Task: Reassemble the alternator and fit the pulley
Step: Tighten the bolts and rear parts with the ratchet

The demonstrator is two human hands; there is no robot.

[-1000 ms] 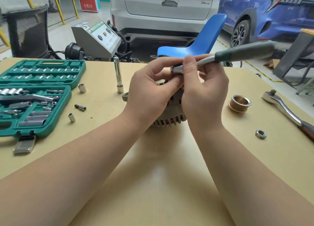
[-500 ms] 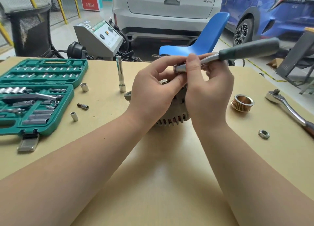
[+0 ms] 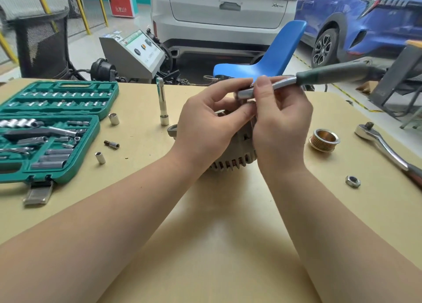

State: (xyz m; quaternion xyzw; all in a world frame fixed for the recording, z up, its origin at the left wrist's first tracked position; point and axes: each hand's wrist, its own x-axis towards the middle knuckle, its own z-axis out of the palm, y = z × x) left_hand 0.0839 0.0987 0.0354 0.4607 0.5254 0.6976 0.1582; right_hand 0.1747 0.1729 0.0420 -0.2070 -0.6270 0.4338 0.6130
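The grey finned alternator point(image 3: 235, 160) stands on the tan table point(image 3: 205, 245), mostly hidden behind both hands. My right hand point(image 3: 280, 129) grips the metal shank of a small ratchet with a dark green handle point(image 3: 331, 75), held level above the alternator. My left hand point(image 3: 205, 129) pinches the ratchet's silver head point(image 3: 245, 94) from the left. The grooved brass-coloured pulley point(image 3: 323, 140) lies loose to the right of the alternator. A hex nut point(image 3: 353, 181) lies nearer the front, right of my right forearm.
An open green socket case point(image 3: 49, 129) fills the table's left. Loose sockets point(image 3: 113, 118), a bit point(image 3: 112, 144) and an upright extension bar point(image 3: 162, 102) stand between case and alternator. A large chrome ratchet point(image 3: 383, 146) lies at the right edge. Blue chair point(image 3: 269, 61) behind.
Both hands and the small ratchet stay in place above the alternator; only the fingers shift slightly around the ratchet head. The view drifted a little.
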